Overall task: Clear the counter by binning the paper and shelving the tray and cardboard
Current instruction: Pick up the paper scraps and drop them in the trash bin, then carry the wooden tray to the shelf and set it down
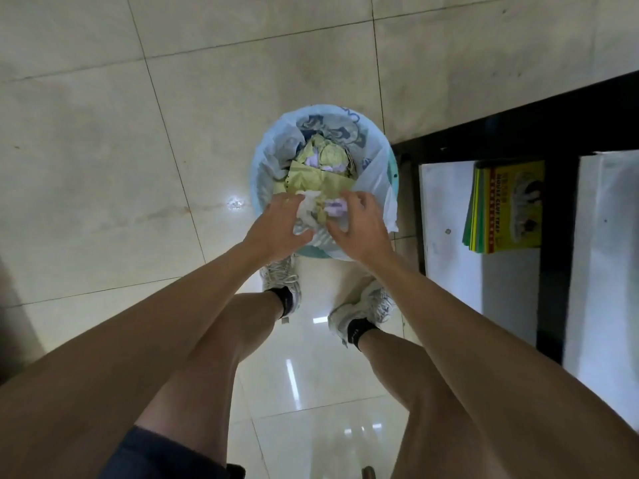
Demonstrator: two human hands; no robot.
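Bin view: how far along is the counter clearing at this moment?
Done: nothing can be confirmed; the counter is out of view. In hand: the left hand and right hand hold crumpled paper over the lined bin, which is already heaped with yellowish paper. Left: releasing this wad, then shelving the tray and cardboard, neither of which is visible. A stack of glue trap packs lies on the shelf.
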